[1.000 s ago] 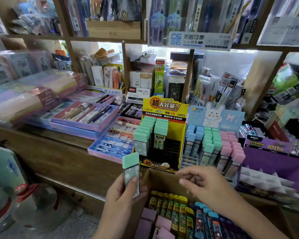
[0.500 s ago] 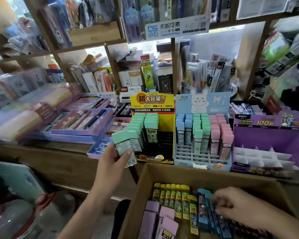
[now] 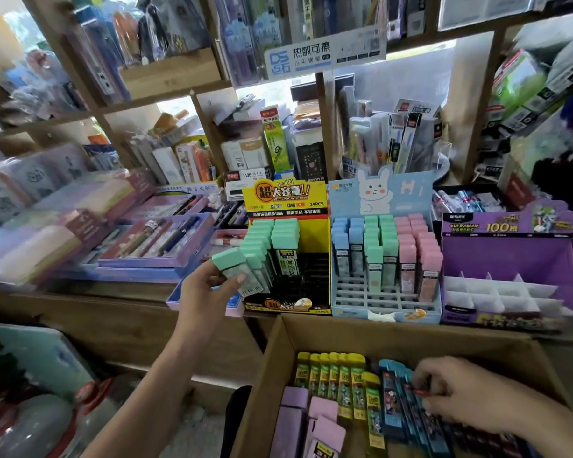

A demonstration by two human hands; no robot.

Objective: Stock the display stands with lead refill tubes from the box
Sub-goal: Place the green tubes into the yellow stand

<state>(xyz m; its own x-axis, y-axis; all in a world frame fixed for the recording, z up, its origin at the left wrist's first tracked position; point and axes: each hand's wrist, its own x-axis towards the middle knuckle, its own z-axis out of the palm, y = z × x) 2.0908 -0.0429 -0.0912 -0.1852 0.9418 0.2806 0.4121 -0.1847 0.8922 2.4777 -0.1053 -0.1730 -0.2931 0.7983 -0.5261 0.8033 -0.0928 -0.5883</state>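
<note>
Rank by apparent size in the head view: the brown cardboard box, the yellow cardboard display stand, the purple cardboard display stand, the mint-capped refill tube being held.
1. brown cardboard box, also nearest the camera
2. purple cardboard display stand, wider
3. yellow cardboard display stand
4. mint-capped refill tube

Yellow stand (image 3: 285, 197): "24PCS"; blue stand (image 3: 411, 193): "Hi"; purple stand (image 3: 506, 252), perhaps "100".

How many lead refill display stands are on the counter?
3, side by side: yellow stand on the left, blue stand in the middle, purple stand on the right. None seems hidden.
</note>
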